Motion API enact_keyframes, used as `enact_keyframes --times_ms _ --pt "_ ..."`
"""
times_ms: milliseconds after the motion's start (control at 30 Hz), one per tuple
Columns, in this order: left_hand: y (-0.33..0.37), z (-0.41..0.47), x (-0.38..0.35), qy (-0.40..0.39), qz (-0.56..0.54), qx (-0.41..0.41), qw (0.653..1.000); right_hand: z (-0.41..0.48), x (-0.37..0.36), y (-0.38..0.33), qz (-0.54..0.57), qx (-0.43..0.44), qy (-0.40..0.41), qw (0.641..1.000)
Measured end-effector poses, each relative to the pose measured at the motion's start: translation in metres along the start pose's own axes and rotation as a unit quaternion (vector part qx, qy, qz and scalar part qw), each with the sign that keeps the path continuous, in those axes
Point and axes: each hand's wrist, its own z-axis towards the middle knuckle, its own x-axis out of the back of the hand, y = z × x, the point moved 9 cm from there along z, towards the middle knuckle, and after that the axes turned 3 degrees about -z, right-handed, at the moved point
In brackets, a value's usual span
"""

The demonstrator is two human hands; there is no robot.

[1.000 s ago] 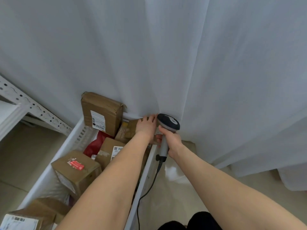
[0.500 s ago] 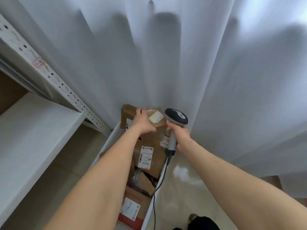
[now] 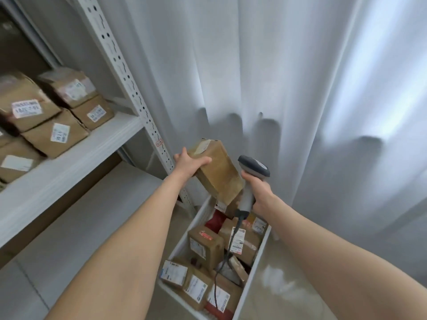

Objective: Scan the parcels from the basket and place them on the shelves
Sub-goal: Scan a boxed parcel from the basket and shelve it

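Head view: left hand (image 3: 188, 163) grips cardboard parcel (image 3: 218, 172) above white basket (image 3: 251, 280), right hand (image 3: 260, 192) clamped on barcode scanner (image 3: 250, 181).

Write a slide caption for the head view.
Left hand holds a brown cardboard parcel above the white plastic basket; right hand grips a grey barcode scanner.

Left of the shelf upright (image 3: 129, 84), we pick out dark digits on the white label (image 3: 95, 113) of the nearest box (image 3: 101, 116): possibly "10" then "190", though the blur leaves us unsure. Further left, a second label (image 3: 60, 132) also opens with "10". On the upright itself there's a small red-printed sticker (image 3: 159, 142), too small to read. Right of the upright, the barcode label (image 3: 236, 241) in the basket (image 3: 182, 241) and the pale label (image 3: 203, 145) on the held parcel (image 3: 219, 174) are illegible.
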Motion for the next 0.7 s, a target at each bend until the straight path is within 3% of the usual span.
enact_keyframes --times_ms 333,467,600,700 --pt "0.057 -0.118 0.044 -0.037 -0.011 -0.13 0.991 -0.098 -0.053 -0.022 0.096 0.004 -0.083 0.992" --pt "0.065 -0.162 0.049 -0.018 -0.127 -0.104 0.986 -0.139 -0.049 -0.029 0.113 0.009 -0.109 0.987" --pt "0.051 -0.193 0.075 0.128 -0.211 -0.077 0.966 -0.167 -0.04 -0.028 0.089 0.021 -0.124 0.988" --pt "0.042 -0.212 0.068 0.065 -0.355 -0.016 0.932 -0.18 -0.031 -0.02 0.072 0.024 -0.11 0.991"
